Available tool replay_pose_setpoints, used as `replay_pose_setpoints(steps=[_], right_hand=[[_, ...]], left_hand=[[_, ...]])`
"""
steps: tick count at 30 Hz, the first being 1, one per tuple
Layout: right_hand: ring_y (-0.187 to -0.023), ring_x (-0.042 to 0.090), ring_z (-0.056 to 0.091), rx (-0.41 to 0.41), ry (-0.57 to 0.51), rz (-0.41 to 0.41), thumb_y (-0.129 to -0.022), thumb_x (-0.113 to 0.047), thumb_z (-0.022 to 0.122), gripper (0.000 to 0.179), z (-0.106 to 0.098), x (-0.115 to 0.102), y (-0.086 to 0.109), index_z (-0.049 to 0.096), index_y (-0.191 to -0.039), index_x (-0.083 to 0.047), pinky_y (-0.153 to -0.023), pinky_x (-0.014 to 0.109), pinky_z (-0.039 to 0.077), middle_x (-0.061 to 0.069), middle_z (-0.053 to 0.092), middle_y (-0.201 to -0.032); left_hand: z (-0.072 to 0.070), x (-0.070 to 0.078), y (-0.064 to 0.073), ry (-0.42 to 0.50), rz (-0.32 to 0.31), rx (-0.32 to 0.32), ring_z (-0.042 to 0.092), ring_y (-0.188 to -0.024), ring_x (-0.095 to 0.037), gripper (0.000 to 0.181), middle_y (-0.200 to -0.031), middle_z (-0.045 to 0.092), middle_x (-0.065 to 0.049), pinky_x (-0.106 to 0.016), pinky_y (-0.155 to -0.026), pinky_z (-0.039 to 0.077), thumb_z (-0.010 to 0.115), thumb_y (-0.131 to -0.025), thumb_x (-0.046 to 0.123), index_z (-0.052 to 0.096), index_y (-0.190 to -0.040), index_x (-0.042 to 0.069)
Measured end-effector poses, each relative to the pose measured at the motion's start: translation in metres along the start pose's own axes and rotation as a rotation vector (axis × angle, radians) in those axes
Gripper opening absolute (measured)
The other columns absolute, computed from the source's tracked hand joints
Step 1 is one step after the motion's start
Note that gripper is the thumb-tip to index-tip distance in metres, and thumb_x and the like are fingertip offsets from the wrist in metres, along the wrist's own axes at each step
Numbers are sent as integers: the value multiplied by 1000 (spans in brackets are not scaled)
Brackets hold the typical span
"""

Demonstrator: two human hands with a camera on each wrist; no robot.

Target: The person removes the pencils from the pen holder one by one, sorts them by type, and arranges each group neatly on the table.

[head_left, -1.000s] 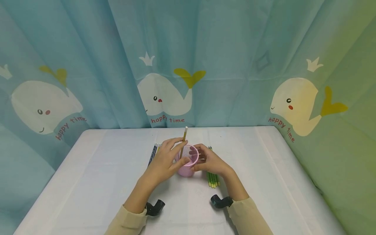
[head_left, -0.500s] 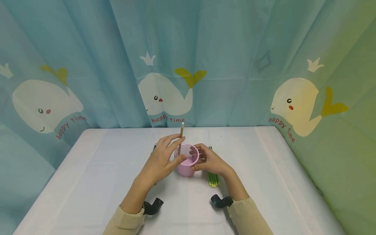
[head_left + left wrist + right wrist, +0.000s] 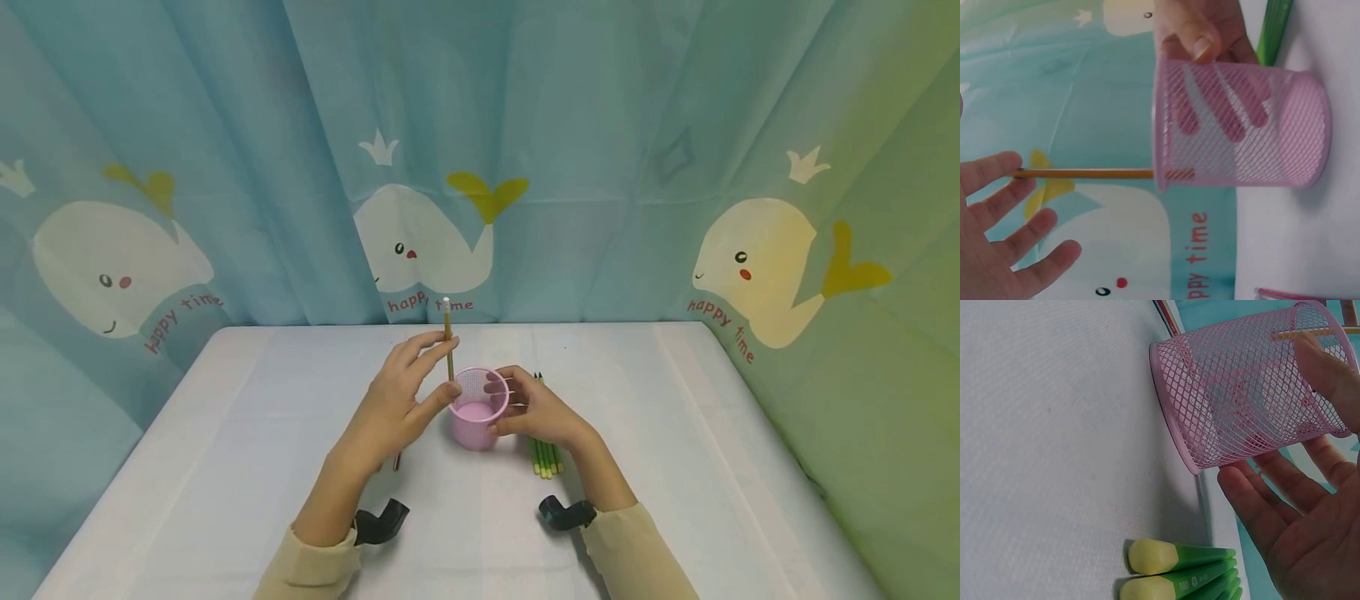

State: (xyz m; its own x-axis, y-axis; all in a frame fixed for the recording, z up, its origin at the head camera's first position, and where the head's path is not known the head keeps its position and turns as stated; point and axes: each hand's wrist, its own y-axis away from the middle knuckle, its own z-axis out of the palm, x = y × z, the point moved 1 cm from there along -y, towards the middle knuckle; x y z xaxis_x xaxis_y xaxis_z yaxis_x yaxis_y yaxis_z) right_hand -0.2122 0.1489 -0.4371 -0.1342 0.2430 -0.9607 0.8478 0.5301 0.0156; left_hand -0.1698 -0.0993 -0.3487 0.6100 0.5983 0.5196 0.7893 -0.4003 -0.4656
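My left hand (image 3: 393,406) holds a yellow pencil (image 3: 448,333) near its eraser end, at the fingertips, with the pencil upright. The pencil's lower end shows inside the mouth of a pink mesh pencil cup (image 3: 1235,131), seen through the mesh in the left wrist view. On the cup's other side, my right hand (image 3: 542,412) grips the wall with thumb and fingers curved round it. The cup stands upright on the table. Several green pencils (image 3: 546,458) with yellow ends lie just beyond the right hand, partly covered by it in the head view.
Pencil ends (image 3: 397,461) poke out from under the left forearm in the head view; a red pencil (image 3: 1310,295) edge shows low in the left wrist view. The white tablecloth (image 3: 225,467) ends at a teal whale-print curtain (image 3: 585,250).
My left hand has moved left and up, carrying the pencil higher out of the cup and toward its left rim. The right hand and cup stay nearly still.
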Motion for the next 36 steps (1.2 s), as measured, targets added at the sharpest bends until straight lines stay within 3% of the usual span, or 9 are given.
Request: replay_pose_setpoints(steps=[7, 20, 24, 26, 31, 33, 36], right_hand=[[-127, 36, 54, -6, -26, -8, -77, -8, 85, 75, -1, 0, -1, 45, -139, -12, -105, 40, 50, 17, 55, -138], [-124, 34, 57, 0, -28, -6, -76, -9, 86, 75, -1, 1, 0, 45, -139, -11, -102, 39, 52, 17, 57, -137], [-124, 36, 57, -7, -31, -6, -77, -8, 85, 76, 0, 1, 0, 44, -140, -9, -102, 39, 52, 19, 55, -138], [-125, 36, 57, -6, -31, 1, -77, -8, 85, 76, 1, 2, 0, 43, -141, -9, -102, 38, 52, 19, 55, -138], [-125, 35, 57, -5, -29, 4, -77, -9, 85, 76, 1, 2, 1, 43, -141, -10, -102, 38, 52, 17, 55, -138], [-125, 35, 57, -4, -27, 0, -77, -9, 85, 76, 1, 2, 1, 44, -141, -10, -102, 37, 52, 17, 55, -138], [-126, 36, 56, -5, -19, -5, -77, -8, 85, 75, 0, 2, 0, 44, -140, -9, -102, 38, 52, 17, 55, -139]], left_hand=[[-10, 0, 1, 21, -9, 42, 42, -138, -24, 61, -149, 46, -1, -57, -108, 42, 52, -98, 56, 50, -147, 21], [-22, 0, 2, 107, 65, 140, 47, -134, -21, 66, -144, 51, 0, -54, -109, 42, 43, -98, 63, 54, -143, 16], [-26, -3, 3, 121, 81, 151, 51, -130, -21, 64, -140, 53, -1, -49, -103, 49, 43, -99, 60, 56, -142, 14], [-27, -6, 3, 129, 83, 158, 54, -126, -19, 57, -138, 56, -1, -46, -99, 52, 47, -101, 55, 57, -140, 14], [-29, -16, 3, 192, 75, 202, 62, -111, -17, 32, -122, 64, 0, -42, -90, 57, 66, -97, 20, 64, -128, 13], [-29, -19, 2, 225, 64, 218, 65, -105, -17, 31, -117, 65, 0, -39, -87, 59, 69, -93, 9, 65, -124, 12], [-29, -24, 2, 248, 40, 228, 68, -97, -18, 28, -113, 65, 0, -31, -81, 60, 69, -92, 5, 65, -120, 10]])
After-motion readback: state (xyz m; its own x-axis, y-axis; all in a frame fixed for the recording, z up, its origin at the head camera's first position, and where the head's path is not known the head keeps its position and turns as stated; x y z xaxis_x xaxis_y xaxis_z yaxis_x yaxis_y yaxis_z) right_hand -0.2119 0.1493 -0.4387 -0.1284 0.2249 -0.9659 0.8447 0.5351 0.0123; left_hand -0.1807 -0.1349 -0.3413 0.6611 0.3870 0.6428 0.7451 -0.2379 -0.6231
